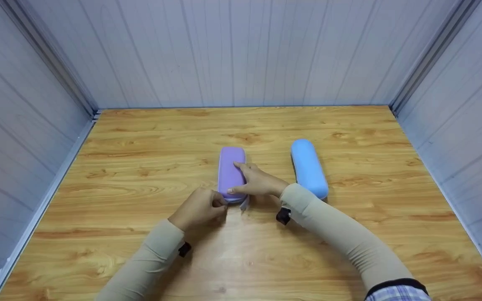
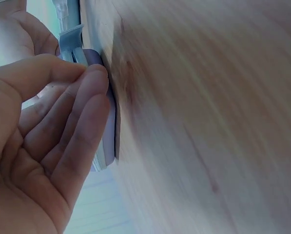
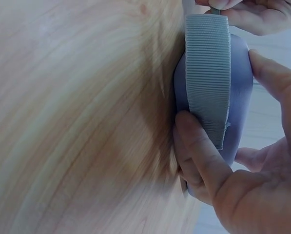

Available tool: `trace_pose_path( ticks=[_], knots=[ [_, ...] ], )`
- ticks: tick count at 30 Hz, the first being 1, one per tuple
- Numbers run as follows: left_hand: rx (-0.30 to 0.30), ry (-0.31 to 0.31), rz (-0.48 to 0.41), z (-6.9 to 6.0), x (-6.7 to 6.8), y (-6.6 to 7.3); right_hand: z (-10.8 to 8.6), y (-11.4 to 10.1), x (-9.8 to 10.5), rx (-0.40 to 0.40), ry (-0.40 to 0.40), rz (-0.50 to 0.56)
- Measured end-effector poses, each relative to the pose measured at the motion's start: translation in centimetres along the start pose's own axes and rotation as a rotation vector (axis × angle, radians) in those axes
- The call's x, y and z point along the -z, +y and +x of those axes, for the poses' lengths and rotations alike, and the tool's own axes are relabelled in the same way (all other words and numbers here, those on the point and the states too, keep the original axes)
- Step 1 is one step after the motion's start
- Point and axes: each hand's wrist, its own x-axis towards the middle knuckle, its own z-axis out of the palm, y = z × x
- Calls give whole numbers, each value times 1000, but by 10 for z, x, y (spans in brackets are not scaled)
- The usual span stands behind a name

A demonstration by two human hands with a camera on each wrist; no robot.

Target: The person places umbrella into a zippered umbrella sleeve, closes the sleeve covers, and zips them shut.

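Note:
A purple zip case (image 1: 229,169) lies lengthwise on the table. My right hand (image 1: 260,180) grips it from the right, thumb and fingers spread over its top and side. At its near left corner, my left hand (image 1: 201,207) pinches a small zipper pull (image 3: 215,9), mostly hidden by the fingertips. A grey ribbed strap (image 3: 208,73) hangs from the near end of the case; in the right wrist view it runs beside the right fingers. The left wrist view shows the left fingertips (image 2: 94,73) against the case's edge.
To the right, a light blue case (image 1: 309,169) lies slightly slanted, close to the right wrist. The wood-grain table (image 1: 140,138) is bordered by a pale panel wall (image 1: 241,54) at the back and by similar walls at both sides.

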Motion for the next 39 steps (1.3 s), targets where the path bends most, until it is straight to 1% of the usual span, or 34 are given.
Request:
trace_pose_path(
  ticks=[2,6,8,11,13,14,17,21,24,26,28,32,34,39],
  knots=[
    [4,-12,-8,1,2,-1,-1,0,1,5,-3,3],
    [-22,-16,34,3,7,-5,-1,0,0,5,-6,12],
    [-45,-4,51,4,10,-7,-1,0,0,6,-7,16],
    [-49,21,59,8,17,-9,-2,1,0,5,-7,20],
    [-29,47,44,12,21,-11,-2,1,-1,2,-10,23],
    [-9,58,31,14,24,-11,-2,2,-1,0,-11,22],
    [73,90,-40,21,31,-12,-2,2,0,-5,-11,26],
    [180,124,-165,34,37,-14,-1,1,1,-7,-8,22],
    [247,122,-287,45,37,-18,0,1,0,-2,-6,13],
    [297,101,-354,52,36,-20,1,2,0,1,-6,8],
    [334,72,-415,59,35,-21,1,3,0,6,-5,8],
    [354,22,-439,72,34,-23,2,3,2,18,-5,17],
    [337,9,-443,77,34,-26,2,2,2,17,-3,22],
    [349,-18,-485,85,34,-29,1,3,2,6,-4,26]
  ],
)
